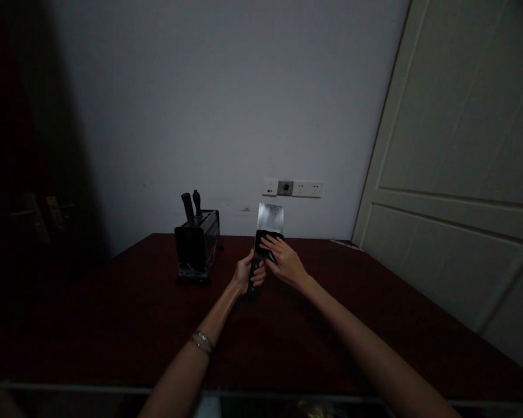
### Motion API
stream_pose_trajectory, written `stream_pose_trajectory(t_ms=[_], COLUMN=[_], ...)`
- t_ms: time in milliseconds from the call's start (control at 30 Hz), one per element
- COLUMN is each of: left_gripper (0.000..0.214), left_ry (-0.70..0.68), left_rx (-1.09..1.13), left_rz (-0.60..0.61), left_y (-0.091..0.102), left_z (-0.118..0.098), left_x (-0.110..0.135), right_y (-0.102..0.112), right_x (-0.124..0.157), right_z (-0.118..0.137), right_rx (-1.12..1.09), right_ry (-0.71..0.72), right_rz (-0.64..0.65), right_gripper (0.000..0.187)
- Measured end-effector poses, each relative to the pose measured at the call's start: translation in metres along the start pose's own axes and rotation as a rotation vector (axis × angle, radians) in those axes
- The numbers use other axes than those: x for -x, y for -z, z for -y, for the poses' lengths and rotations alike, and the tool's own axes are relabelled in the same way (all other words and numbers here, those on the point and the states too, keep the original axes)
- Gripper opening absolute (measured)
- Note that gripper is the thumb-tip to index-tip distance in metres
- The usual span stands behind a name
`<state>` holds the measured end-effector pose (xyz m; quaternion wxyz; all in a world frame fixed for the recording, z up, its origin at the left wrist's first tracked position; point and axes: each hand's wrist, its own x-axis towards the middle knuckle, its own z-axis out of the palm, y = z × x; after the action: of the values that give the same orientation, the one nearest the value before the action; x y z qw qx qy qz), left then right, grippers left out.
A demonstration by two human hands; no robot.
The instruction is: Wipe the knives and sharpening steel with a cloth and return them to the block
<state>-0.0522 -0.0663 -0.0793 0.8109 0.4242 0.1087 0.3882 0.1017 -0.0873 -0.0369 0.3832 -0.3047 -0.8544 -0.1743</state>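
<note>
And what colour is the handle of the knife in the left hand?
The handle looks black, best seen in the head view.

Left grip (248, 273) curled, right grip (283, 260) flatter

A pale panelled door (457, 157) stands right of white wall sockets (307, 189).

Single head-camera view from the table's (279, 342) near side, forward and slightly down toward the wall (226, 104).
</note>
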Motion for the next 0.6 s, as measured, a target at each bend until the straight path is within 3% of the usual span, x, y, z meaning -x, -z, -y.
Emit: stream_pose_trajectory(t_ms=[67, 167, 333, 400, 600], left_gripper=[0.050, 0.049, 0.047, 0.047, 0.047], left_ry=[0.027, 0.039, -0.012, -0.022, 0.037], left_rx=[0.010, 0.002, -0.004, 0.002, 0.008], left_rz=[0.069, 0.071, -0.145, -0.176, 0.039], left_y=[-0.002, -0.002, 0.002, 0.002, 0.000], left_z=[0.000, -0.001, 0.000, 0.001, 0.000], left_x=[0.000, 0.001, 0.000, -0.001, 0.000], right_y=[0.003, -0.001, -0.014, -0.013, -0.004], right_x=[-0.012, -0.019, 0.000, 0.003, -0.025], right_z=[-0.010, -0.011, 0.013, 0.015, -0.013], right_rx=[0.012, -0.007, -0.077, -0.080, -0.053], right_ry=[-0.039, -0.098, -0.047, -0.015, -0.098], right_rz=[-0.043, -0.108, -0.052, -0.021, -0.106], right_gripper=[0.038, 0.039, 0.039, 0.039, 0.036])
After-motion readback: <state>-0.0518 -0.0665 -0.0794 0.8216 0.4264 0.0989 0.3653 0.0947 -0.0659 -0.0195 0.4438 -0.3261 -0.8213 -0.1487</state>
